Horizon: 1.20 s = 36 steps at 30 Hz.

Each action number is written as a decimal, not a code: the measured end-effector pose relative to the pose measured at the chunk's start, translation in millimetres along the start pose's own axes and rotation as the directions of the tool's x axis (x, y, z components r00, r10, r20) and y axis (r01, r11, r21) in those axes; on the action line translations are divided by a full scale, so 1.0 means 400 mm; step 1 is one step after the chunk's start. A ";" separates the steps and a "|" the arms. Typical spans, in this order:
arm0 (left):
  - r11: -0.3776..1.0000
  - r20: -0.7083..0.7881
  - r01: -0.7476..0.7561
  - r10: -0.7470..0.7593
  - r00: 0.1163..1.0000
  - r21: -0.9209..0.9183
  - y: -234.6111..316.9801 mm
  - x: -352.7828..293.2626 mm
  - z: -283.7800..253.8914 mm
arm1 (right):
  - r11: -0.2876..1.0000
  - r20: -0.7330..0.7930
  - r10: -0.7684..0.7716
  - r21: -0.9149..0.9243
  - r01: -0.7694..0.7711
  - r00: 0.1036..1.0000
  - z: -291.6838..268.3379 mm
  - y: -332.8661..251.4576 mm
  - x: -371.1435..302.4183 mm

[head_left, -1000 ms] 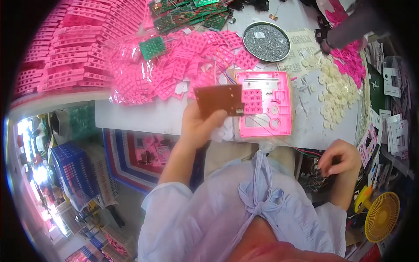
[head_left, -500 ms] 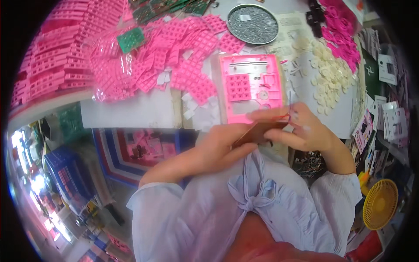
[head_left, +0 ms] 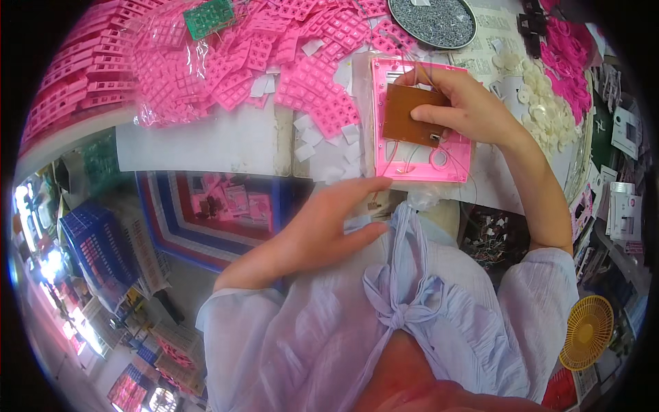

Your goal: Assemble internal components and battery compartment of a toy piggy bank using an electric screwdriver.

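Observation:
My right hand [head_left: 460, 103] grips a brown circuit board [head_left: 408, 122] by its right side, thumb on top and fingers at its far edge. Thin wires trail from the board. It is held over a pink plastic housing [head_left: 453, 172], covering much of the inside; whether it touches the housing I cannot tell. A round opening shows at the housing's near right. Near the housing's lower left corner, my left hand [head_left: 326, 223] is open, thumb and fingers apart, beside a small connector [head_left: 373, 204] on a wire.
Pink keypad pieces [head_left: 309, 82] are heaped at the far left, with a green board [head_left: 208, 18] on top. Beyond the housing stands a round tray of screws [head_left: 432, 20]. Cream discs [head_left: 542, 103] and magenta parts [head_left: 566, 51] lie right. A striped box [head_left: 165, 226] sits below left.
My right hand has carried the brown board away from my body and over the pink housing. My left hand has let go of the board and opened.

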<state>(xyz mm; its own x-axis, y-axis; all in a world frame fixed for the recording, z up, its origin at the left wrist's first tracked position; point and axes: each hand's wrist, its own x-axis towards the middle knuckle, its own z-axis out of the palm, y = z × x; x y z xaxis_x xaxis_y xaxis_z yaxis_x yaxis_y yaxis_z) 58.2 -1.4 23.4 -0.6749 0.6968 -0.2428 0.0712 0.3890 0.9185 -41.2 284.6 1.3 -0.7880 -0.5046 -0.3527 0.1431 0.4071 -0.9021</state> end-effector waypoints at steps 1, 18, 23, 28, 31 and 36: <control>0.999 -0.030 0.009 -0.008 1.000 0.052 0.002 -0.003 -0.004 | 0.997 -0.006 0.006 -0.075 -0.006 1.000 0.005 -0.007 0.009; 0.773 -0.241 -0.128 0.344 0.908 0.621 -0.019 0.118 -0.070 | 0.812 -0.073 -0.224 -0.565 0.145 0.972 0.031 -0.036 0.021; 0.537 0.028 -0.266 0.410 0.911 0.801 -0.038 0.158 -0.028 | 0.578 -0.203 -0.298 -0.816 0.007 0.933 0.073 -0.094 -0.036; 0.587 0.028 -0.284 0.406 0.913 0.758 -0.044 0.163 -0.027 | 0.450 -0.027 -0.487 -0.864 0.225 0.873 0.141 -0.003 -0.105; 0.603 0.019 -0.283 0.406 0.914 0.746 -0.038 0.166 -0.029 | 0.441 -0.061 -0.456 -0.882 0.166 0.888 0.163 -0.009 -0.127; 0.587 0.071 -0.312 0.395 0.916 0.747 -0.035 0.168 -0.049 | 0.316 0.041 -0.372 -0.934 0.168 0.927 0.147 -0.037 -0.111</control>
<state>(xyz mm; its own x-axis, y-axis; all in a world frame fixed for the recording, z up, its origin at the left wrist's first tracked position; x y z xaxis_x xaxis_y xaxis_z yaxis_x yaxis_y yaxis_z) -2.7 28.2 0.3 -0.5375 0.8349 0.1185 0.8009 0.4614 0.3818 26.7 256.1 15.6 -0.7595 -0.6505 -0.0017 -0.6462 0.7549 -0.1119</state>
